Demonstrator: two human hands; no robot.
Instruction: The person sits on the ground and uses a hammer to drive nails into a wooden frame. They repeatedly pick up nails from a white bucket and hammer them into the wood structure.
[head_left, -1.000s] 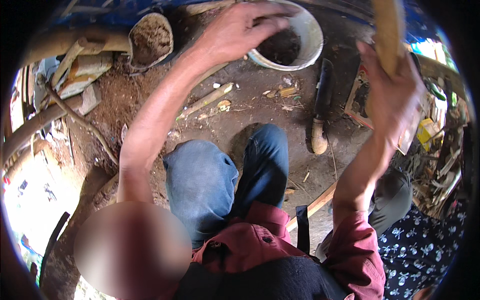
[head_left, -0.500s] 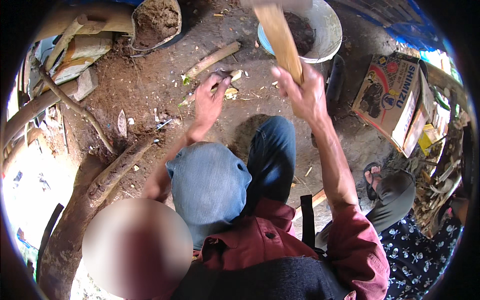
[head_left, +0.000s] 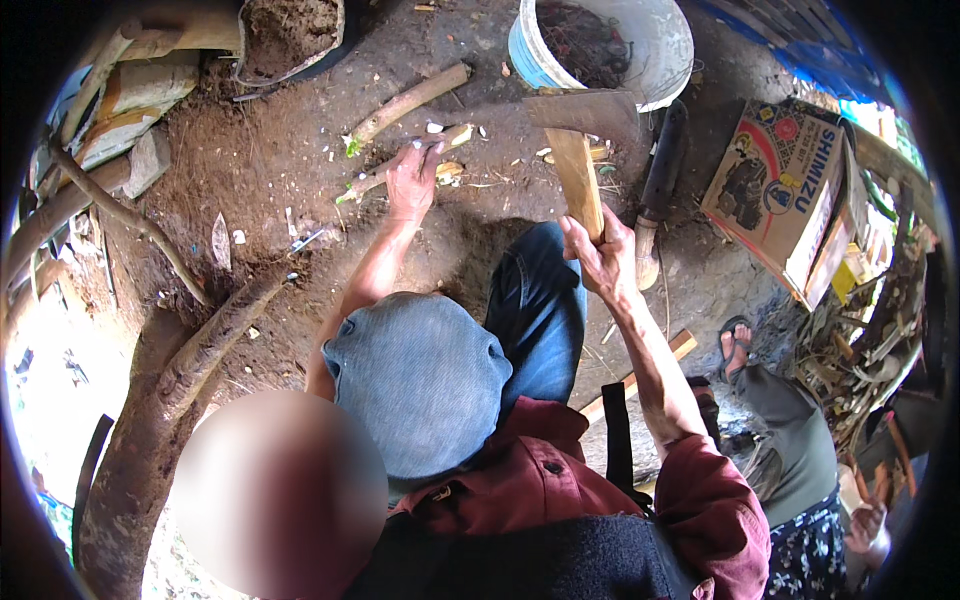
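Observation:
My right hand (head_left: 605, 255) grips the wooden handle of a hatchet (head_left: 575, 165), whose broad dark metal head hangs in front of the bucket's near rim. At the middle of the dirt floor, my left hand (head_left: 410, 182) has its fingers closed on a short cut branch (head_left: 372, 182) with a greenish end; the hand covers part of it. A second, thicker cut branch (head_left: 410, 108) lies just beyond. Pale chips are scattered about, and a short split piece (head_left: 597, 154) sits to the right.
A white-and-blue bucket (head_left: 672, 62) with dark contents stands beyond the hatchet. A dark blade with a wooden handle (head_left: 648, 258) lies right of my hand, near a cardboard box (head_left: 765, 190). Logs (head_left: 215, 335) are at left; another person's foot (head_left: 735, 345) is at right.
The hatchet has come down and away from the top of the view, its whole head now visible. My left hand stays at the cut branch. The other person at right has shifted.

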